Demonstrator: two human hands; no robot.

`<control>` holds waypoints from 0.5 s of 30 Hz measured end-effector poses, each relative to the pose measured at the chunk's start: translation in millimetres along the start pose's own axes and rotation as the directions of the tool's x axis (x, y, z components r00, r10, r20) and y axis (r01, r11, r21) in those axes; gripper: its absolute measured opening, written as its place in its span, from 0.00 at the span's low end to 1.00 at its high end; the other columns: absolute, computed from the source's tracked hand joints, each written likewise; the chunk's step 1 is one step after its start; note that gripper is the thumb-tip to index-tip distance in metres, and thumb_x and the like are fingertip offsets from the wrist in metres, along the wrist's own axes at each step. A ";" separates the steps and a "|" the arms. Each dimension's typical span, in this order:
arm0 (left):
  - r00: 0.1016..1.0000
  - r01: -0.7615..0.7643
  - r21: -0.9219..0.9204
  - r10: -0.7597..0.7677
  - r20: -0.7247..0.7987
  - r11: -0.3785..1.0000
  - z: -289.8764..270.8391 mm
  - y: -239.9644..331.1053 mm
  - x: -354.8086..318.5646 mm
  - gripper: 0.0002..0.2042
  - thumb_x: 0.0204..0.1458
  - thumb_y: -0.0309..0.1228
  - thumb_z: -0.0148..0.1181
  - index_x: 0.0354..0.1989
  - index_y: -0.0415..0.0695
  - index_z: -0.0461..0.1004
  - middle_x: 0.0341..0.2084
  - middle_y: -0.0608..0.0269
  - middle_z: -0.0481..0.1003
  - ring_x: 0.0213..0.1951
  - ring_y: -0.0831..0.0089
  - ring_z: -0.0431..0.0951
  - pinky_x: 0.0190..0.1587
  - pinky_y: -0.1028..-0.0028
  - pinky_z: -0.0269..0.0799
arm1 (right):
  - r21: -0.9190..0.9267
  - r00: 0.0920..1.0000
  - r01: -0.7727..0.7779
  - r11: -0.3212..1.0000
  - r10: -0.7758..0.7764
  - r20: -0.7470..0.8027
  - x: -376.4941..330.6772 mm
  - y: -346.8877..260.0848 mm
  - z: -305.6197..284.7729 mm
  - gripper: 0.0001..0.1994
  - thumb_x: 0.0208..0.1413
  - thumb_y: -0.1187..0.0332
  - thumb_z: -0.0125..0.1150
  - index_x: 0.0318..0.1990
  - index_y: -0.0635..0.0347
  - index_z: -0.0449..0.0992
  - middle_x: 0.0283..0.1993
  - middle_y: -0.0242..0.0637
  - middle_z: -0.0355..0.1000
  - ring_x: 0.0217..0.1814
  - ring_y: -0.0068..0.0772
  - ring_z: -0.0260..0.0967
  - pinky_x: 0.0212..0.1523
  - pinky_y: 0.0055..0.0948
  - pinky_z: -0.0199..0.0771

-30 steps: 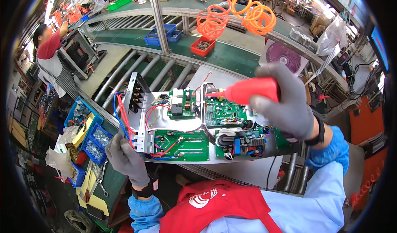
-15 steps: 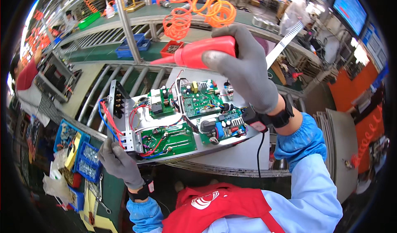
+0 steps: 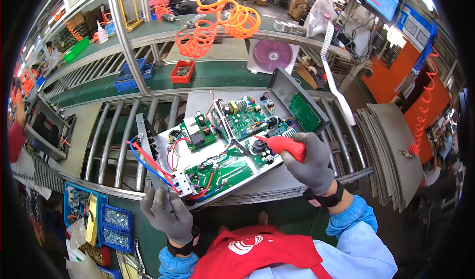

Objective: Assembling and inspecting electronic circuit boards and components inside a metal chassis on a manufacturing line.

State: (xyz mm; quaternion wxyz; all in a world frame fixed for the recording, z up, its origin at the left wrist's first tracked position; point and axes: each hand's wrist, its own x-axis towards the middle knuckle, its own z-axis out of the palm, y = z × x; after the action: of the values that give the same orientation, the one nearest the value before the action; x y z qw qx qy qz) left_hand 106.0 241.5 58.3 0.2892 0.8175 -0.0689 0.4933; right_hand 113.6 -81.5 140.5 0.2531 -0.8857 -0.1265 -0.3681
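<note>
A red squeeze bottle [image 3: 288, 147] with a pointed nozzle is in my grey-gloved right hand [image 3: 312, 166], which is closed around it. Its tip points left, close to the dark round part [image 3: 259, 147] on the front right circuit board; whether they touch I cannot tell. The metal chassis [image 3: 173, 166] carries several green boards, among them the large front board [image 3: 225, 168]. My left hand [image 3: 170, 217], also gloved, grips the chassis's front left corner beside a white switch block [image 3: 182, 182]. Red and blue wires [image 3: 153, 164] loop from this block to the left end plate.
The chassis lies on a roller conveyor [image 3: 118, 143]. Blue bins of small hardware [image 3: 117, 218] and a wrench [image 3: 138, 256] are at the lower left. A red bin [image 3: 183, 71] and coiled orange hoses [image 3: 198, 39] are beyond. Stacked panels [image 3: 388, 148] stand at right.
My right hand has brought the red bottle down from above the boards to the front right board. My left hand stays at the chassis corner. The view has shifted, showing more of the right end.
</note>
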 end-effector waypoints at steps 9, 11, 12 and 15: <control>1.000 -0.015 -0.053 0.015 -0.006 0.998 0.3 -1.3 2.6 0.15 0.52 0.25 0.56 0.49 0.37 0.73 0.43 0.47 0.70 0.44 0.54 0.73 0.45 0.61 0.71 | -0.040 0.996 0.039 0.998 -0.042 -0.084 -5.7 2.0 26.8 0.18 0.43 0.68 0.74 0.41 0.62 0.73 0.29 0.43 0.74 0.27 0.44 0.75 0.29 0.36 0.74; 1.000 -0.010 -0.070 0.010 -0.007 0.998 -0.4 -0.6 2.5 0.14 0.52 0.23 0.56 0.48 0.35 0.73 0.44 0.45 0.70 0.45 0.53 0.73 0.47 0.61 0.71 | -0.043 0.995 0.042 0.998 -0.045 -0.088 -5.9 3.0 29.8 0.19 0.42 0.67 0.74 0.41 0.61 0.73 0.28 0.43 0.74 0.27 0.44 0.75 0.29 0.37 0.74; 1.000 -0.001 -0.086 0.000 -0.010 0.996 0.2 -0.2 2.4 0.14 0.52 0.23 0.56 0.48 0.35 0.73 0.44 0.45 0.70 0.45 0.53 0.73 0.47 0.61 0.71 | -0.046 0.995 0.038 0.998 -0.042 -0.090 -5.3 3.3 30.4 0.19 0.42 0.67 0.74 0.41 0.61 0.73 0.28 0.43 0.74 0.27 0.45 0.75 0.29 0.37 0.74; 1.000 0.012 -0.070 -0.013 -0.015 0.997 0.8 0.8 0.9 0.14 0.53 0.25 0.56 0.48 0.36 0.73 0.43 0.47 0.70 0.44 0.54 0.73 0.46 0.61 0.71 | -0.091 0.993 0.073 0.993 -0.080 -0.084 -4.3 4.5 29.8 0.19 0.41 0.67 0.74 0.41 0.61 0.73 0.28 0.42 0.74 0.27 0.45 0.74 0.28 0.38 0.74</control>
State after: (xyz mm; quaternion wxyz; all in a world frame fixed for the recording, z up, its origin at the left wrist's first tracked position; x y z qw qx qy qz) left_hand 106.8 240.6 59.1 0.3211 0.8035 -0.0787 0.4951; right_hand 130.0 -69.3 117.9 0.2051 -0.8734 -0.1329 -0.4212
